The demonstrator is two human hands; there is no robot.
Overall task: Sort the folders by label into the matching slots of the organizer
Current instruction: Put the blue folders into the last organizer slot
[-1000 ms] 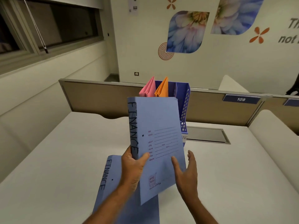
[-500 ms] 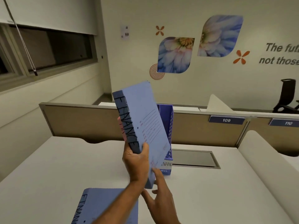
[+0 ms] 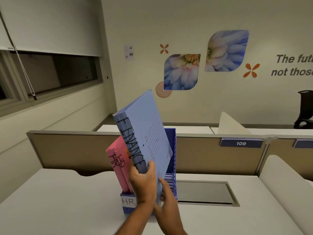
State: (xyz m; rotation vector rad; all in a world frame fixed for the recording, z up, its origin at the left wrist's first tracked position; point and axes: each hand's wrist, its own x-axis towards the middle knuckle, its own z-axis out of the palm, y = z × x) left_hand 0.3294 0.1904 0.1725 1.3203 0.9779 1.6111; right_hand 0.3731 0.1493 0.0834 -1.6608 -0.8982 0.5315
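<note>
The left hand (image 3: 141,182) grips a blue folder (image 3: 147,133) marked FINANCE, its fingers (image 3: 151,167) pinching the folder's spine near the bottom. The folder tilts to the left above the blue organizer (image 3: 172,167) on the white counter (image 3: 67,200). The right hand (image 3: 166,197) touches the folder's low edge with fingers spread. Two pink folders (image 3: 118,160) marked HR stand in the left slot, above an HR label (image 3: 128,201).

Blue FINANCE folder (image 3: 149,133) tilts over blue organizer (image 3: 172,167) holding pink HR folders (image 3: 118,167).
</note>
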